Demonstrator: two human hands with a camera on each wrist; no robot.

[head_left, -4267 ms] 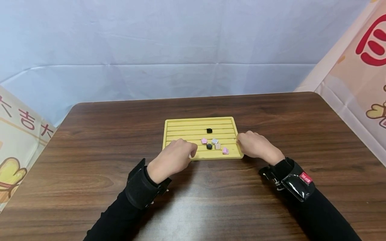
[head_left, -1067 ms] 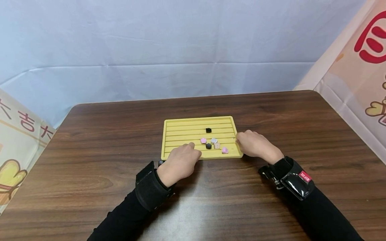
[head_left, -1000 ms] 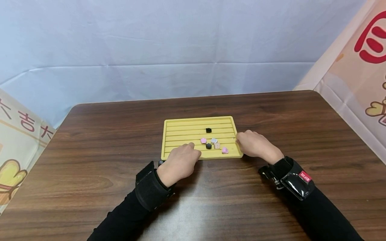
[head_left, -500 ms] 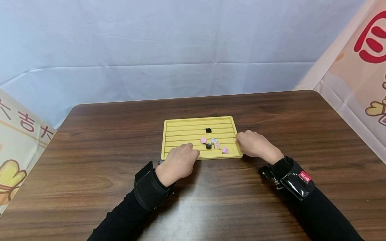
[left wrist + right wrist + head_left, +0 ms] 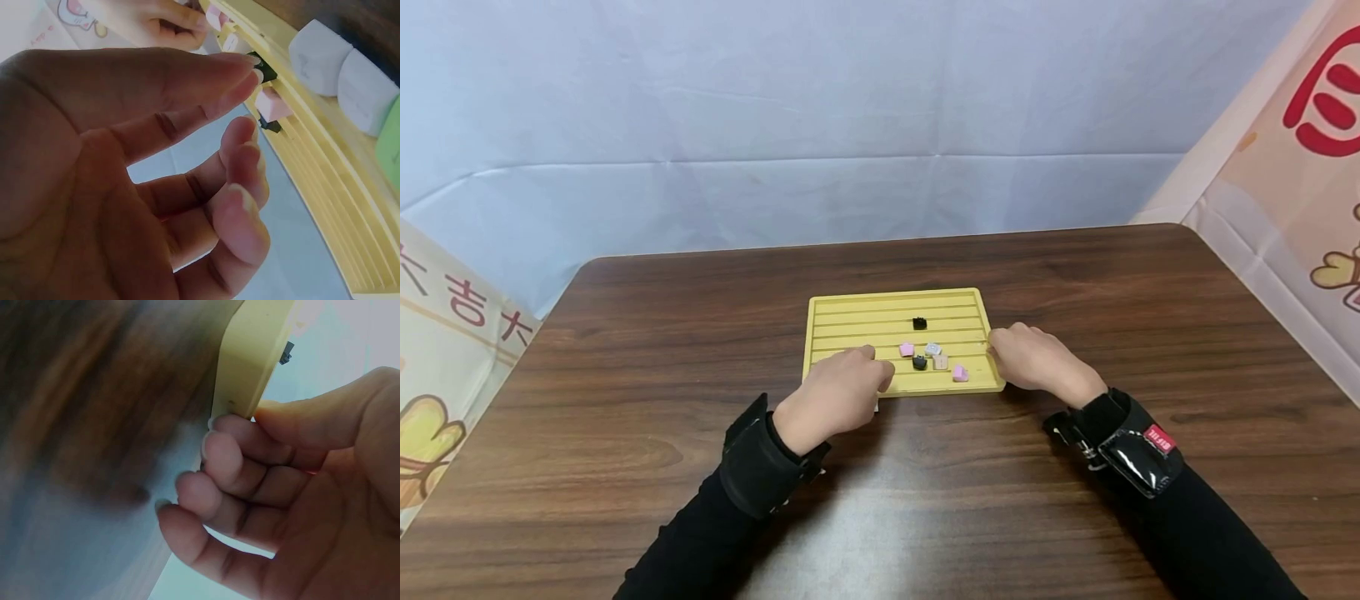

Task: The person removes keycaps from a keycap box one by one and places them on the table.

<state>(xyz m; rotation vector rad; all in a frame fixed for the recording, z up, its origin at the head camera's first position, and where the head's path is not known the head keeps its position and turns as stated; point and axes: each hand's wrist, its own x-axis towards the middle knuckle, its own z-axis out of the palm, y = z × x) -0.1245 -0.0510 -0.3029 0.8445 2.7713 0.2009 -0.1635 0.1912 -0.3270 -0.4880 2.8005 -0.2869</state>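
Yellow tray [image 5: 850,321] is lying on the brown table [image 5: 587,417], its long axis running left to right across the person's front. We are finding the right hand [image 5: 1037,361] pinching the tray's right end between thumb and fingers. The left hand [image 5: 835,392] is hovering over the near left part, thumb and forefinger standing close together, the other fingers curling loosely. We are seeing nothing held there, but are not managing to tell whether the tips are meeting.

Six small blocks are sitting on the tray, all to the right of the left hand, a pink block [image 5: 907,349] and a black block [image 5: 919,363] lying nearest it. The left wrist view is showing two white blocks [image 5: 322,57] and a green block [image 5: 390,140] along the near long edge, the left hand being the nearer one. We are not establishing whether the rim or the table is supporting these.
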